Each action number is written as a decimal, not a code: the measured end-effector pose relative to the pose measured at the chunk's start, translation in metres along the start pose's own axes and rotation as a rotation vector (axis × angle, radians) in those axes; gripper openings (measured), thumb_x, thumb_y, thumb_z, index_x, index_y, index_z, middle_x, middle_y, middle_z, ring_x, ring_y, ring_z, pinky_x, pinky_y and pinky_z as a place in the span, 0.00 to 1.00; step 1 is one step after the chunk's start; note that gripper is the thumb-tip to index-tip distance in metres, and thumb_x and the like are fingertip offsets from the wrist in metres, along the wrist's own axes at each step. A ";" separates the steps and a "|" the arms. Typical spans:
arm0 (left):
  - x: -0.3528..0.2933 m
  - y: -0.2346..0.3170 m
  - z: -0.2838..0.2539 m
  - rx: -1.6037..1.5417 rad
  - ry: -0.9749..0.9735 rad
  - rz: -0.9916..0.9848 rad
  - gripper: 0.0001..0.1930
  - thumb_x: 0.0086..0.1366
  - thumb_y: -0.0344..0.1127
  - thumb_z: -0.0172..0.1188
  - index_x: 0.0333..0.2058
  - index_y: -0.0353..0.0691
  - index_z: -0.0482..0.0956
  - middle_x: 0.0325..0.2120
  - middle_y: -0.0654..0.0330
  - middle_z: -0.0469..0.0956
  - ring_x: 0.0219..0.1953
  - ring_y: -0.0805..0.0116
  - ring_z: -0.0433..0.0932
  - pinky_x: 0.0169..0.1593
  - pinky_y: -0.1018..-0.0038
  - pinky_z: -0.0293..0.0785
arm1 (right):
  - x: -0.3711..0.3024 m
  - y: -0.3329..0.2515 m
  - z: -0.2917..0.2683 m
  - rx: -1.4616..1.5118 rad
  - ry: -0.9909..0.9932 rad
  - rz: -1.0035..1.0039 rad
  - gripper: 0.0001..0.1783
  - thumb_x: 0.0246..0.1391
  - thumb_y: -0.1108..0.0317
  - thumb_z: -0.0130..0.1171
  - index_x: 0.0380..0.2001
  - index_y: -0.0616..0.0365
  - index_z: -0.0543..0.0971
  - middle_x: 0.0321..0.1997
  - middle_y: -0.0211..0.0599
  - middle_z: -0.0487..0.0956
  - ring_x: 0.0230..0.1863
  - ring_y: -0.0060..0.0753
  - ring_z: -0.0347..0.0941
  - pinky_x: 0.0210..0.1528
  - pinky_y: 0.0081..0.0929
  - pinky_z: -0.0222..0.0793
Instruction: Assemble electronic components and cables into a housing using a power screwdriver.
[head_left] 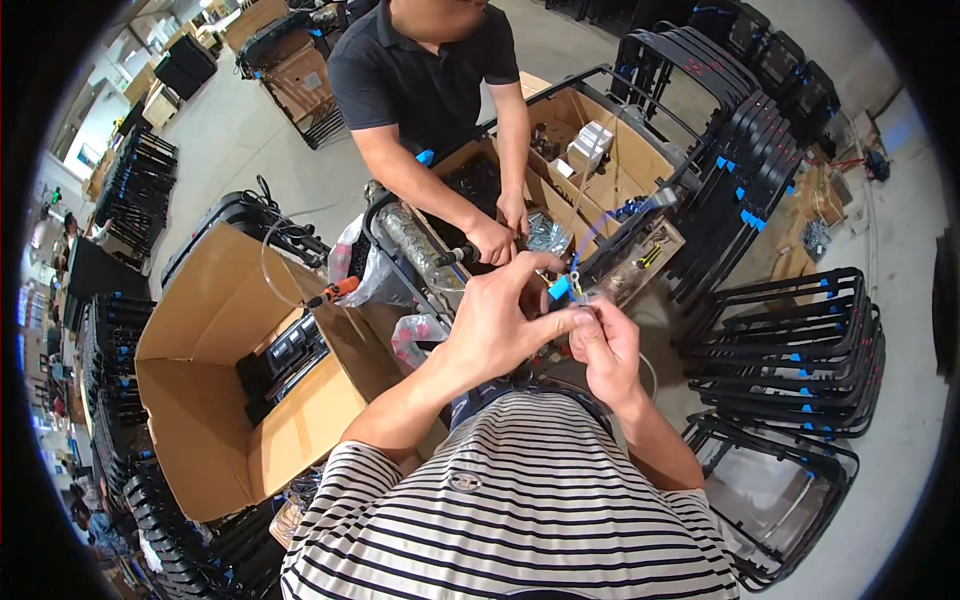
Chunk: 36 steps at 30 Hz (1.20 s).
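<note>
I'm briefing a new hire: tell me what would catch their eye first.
Likely the person's left hand and right hand, close together near the centre with a small bright-blue piece between them. Then the big open cardboard box on the left, black items inside, and the stacked black frames at upper right.

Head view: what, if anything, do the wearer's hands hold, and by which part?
A small blue piece, apparently held between the left hand and right hand; the grip is partly hidden, so which part is pinched cannot be told.

Grey floor (235, 125), pale wall (862, 48) upper right, windows (112, 58) upper left — bright
</note>
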<state>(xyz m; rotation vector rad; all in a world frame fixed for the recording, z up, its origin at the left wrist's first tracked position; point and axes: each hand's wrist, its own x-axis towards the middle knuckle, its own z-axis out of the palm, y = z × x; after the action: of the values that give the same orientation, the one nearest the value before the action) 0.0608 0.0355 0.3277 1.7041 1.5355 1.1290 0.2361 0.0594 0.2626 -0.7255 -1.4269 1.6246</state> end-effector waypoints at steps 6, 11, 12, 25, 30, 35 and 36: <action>0.003 0.013 0.028 -0.275 -0.074 -0.097 0.17 0.58 0.34 0.70 0.42 0.33 0.77 0.25 0.69 0.76 0.25 0.83 0.71 0.29 0.83 0.68 | -0.017 0.006 -0.017 -0.189 0.031 -0.110 0.12 0.65 0.63 0.51 0.37 0.63 0.73 0.19 0.21 0.66 0.18 0.11 0.56 0.20 0.15 0.50; 0.011 0.002 0.049 -0.619 -0.244 -0.240 0.13 0.61 0.33 0.67 0.40 0.34 0.78 0.26 0.69 0.76 0.26 0.82 0.74 0.29 0.84 0.70 | -0.023 -0.016 -0.051 -0.351 -0.077 -0.101 0.11 0.65 0.64 0.52 0.37 0.63 0.74 0.21 0.24 0.71 0.20 0.12 0.61 0.22 0.14 0.55; 0.012 0.000 0.055 -0.615 -0.237 -0.253 0.13 0.61 0.33 0.67 0.40 0.34 0.78 0.26 0.69 0.76 0.26 0.82 0.74 0.29 0.84 0.70 | -0.024 -0.016 -0.059 -0.378 -0.050 -0.149 0.11 0.64 0.64 0.52 0.37 0.63 0.74 0.22 0.25 0.72 0.21 0.13 0.62 0.23 0.14 0.56; -0.038 -0.081 0.166 -0.575 -0.293 -0.577 0.07 0.62 0.30 0.65 0.34 0.33 0.79 0.25 0.64 0.78 0.27 0.78 0.76 0.32 0.80 0.73 | -0.061 0.090 -0.143 0.222 -0.282 0.558 0.12 0.63 0.64 0.54 0.32 0.63 0.78 0.22 0.29 0.74 0.19 0.14 0.63 0.21 0.12 0.54; -0.090 -0.157 0.190 -0.687 -0.105 -0.775 0.07 0.62 0.30 0.64 0.34 0.31 0.79 0.25 0.62 0.79 0.27 0.77 0.76 0.31 0.79 0.73 | -0.071 0.182 -0.126 0.161 -0.280 0.682 0.15 0.61 0.63 0.55 0.24 0.60 0.80 0.18 0.26 0.73 0.17 0.14 0.62 0.20 0.14 0.54; -0.099 -0.193 0.176 -0.449 0.073 -0.877 0.09 0.61 0.32 0.65 0.35 0.32 0.79 0.26 0.59 0.81 0.27 0.72 0.78 0.32 0.77 0.74 | -0.052 0.243 -0.082 -0.255 -0.200 0.419 0.16 0.58 0.63 0.56 0.21 0.62 0.80 0.15 0.30 0.76 0.17 0.20 0.67 0.22 0.24 0.60; -0.097 -0.193 0.171 -0.443 0.064 -0.877 0.09 0.61 0.32 0.65 0.35 0.32 0.79 0.26 0.59 0.81 0.27 0.72 0.78 0.32 0.77 0.74 | -0.046 0.255 -0.075 -0.337 -0.121 0.395 0.15 0.57 0.64 0.56 0.22 0.62 0.80 0.16 0.33 0.77 0.18 0.23 0.69 0.23 0.27 0.62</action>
<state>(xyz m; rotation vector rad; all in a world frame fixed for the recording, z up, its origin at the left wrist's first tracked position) 0.1170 -0.0061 0.0606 0.5821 1.6433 0.9311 0.2684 0.0549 -0.0049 -1.1790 -1.7521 1.7624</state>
